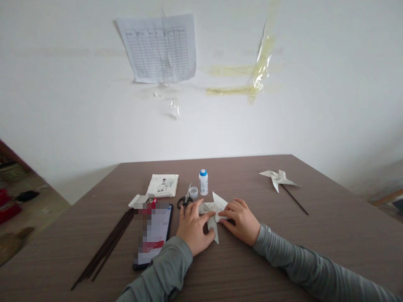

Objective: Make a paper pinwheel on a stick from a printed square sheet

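Note:
A paper pinwheel (213, 230) made from a printed page lies on the table between my hands, its pointed blades sticking out. My left hand (195, 228) holds it from the left, with fingertips on the paper near its middle. From the right, my right hand (244, 220) pinches a folded blade close to the centre, fingers curled. Parts of the pinwheel are hidden under both hands. Just beyond my left hand are black-handled scissors (185, 200) and a small round plastic container (193, 192). A white glue bottle with a blue cap (203, 183) stands upright behind them.
A pinwheel on a brown stick (278, 180) lies at the far right. Left of my hands are a phone (154, 241), several thin brown sticks (105, 247) and a stack of paper (163, 186). The table (267, 268) meets a white wall with a taped sheet (160, 50).

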`<state>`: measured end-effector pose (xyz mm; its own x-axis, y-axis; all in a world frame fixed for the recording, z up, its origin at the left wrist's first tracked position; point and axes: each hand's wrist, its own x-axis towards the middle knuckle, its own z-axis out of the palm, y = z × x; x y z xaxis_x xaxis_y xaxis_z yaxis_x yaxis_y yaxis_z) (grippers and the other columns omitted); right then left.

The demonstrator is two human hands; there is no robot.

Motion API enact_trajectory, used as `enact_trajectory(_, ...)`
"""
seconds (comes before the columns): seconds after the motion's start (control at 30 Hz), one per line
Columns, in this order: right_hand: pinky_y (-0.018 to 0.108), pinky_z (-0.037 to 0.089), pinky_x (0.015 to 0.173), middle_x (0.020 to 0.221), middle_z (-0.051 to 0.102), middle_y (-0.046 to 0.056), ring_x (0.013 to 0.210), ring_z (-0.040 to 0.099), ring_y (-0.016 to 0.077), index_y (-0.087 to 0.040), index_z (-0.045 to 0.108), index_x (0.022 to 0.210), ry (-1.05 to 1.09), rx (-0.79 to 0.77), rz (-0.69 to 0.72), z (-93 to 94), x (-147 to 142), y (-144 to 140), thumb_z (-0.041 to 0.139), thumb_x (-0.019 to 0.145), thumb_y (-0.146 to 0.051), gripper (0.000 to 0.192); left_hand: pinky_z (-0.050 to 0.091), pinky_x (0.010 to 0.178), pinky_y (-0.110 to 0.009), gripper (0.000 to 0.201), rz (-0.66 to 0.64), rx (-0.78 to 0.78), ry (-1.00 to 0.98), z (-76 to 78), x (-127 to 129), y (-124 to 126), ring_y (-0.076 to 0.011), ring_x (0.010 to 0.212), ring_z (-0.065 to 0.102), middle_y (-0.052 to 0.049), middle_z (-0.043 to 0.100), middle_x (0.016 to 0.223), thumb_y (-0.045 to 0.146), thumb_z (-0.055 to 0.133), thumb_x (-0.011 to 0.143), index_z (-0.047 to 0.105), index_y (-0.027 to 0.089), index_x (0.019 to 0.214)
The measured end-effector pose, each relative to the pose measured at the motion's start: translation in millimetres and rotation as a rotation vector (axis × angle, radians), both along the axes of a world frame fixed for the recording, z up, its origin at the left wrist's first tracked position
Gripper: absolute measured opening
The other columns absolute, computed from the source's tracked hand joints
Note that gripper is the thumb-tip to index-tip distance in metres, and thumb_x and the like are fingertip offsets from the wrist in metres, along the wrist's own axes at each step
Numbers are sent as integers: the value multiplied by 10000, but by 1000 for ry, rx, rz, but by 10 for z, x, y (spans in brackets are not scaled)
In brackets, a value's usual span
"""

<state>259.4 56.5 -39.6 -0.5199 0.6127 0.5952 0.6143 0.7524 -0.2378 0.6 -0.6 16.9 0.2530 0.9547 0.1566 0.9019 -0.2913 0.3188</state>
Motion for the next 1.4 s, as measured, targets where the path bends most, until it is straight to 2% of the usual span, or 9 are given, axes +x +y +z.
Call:
enact_trajectory(0.23, 711, 741, 1224, 1051, 954, 98, 976, 930, 373, -350, 1022, 1219, -13, -12, 1, 16, 2, -1, 884, 1126, -275, 182, 373, 1531, -956, 583, 33, -27, 23, 82, 63, -11, -575, 1797, 633, -149, 712, 1937, 298, 1006, 964, 1008, 431, 1532)
enact_trajectory(0.53, 703, 733, 1242, 1064, 956, 96, 1005, 931, 378, -360, 1018, 1228, -13, -36, -6, 21, 18, 2, 896, 1114, -273, 188, 335, 1543, -967, 567, 28, -57, 26, 107, 71, -18, -579, 1827, 604, -152, 687, 1964, 305, 980, 1002, 999, 428, 1555)
enact_trajectory(0.77, 704, 725, 1263, 1063, 958, 99, 1017, 931, 379, -357, 1011, 1232, -14, -45, -3, 36, 18, -7, 876, 1123, -279, 191, 391, 1519, -970, 572, 8, -9, 10, 9, 24, 17, -578, 1780, 646, -128, 734, 1910, 318, 1006, 982, 1004, 472, 1533)
enact_trajectory(0.93, 723, 721, 1269, 1077, 964, 108, 1022, 940, 390, -346, 1012, 1232, -12, -58, -1, 37, 15, -15, 865, 1117, -271, 201, 391, 1517, -971, 578, 4, 10, 7, -52, -9, 23, -579, 1787, 640, -135, 714, 1927, 314, 998, 984, 998, 461, 1543)
enact_trajectory(1.2, 682, 729, 1273, 1080, 973, 90, 1019, 948, 383, -350, 1003, 1216, -8, -50, -12, 56, 11, -20, 887, 1082, -254, 202, 380, 1541, -934, 681, 22, 21, 30, -74, -11, 20, -545, 1831, 605, -130, 659, 1985, 323, 989, 989, 930, 458, 1653)
enact_trajectory(1.4, 682, 730, 1268, 1077, 970, 89, 1003, 938, 372, -352, 995, 1193, 1, -44, 1, 50, 21, -17, 876, 1100, -269, 172, 370, 1540, -939, 620, 21, 14, 25, -57, -3, 15, -556, 1820, 611, -123, 663, 1979, 340, 991, 985, 968, 463, 1592)
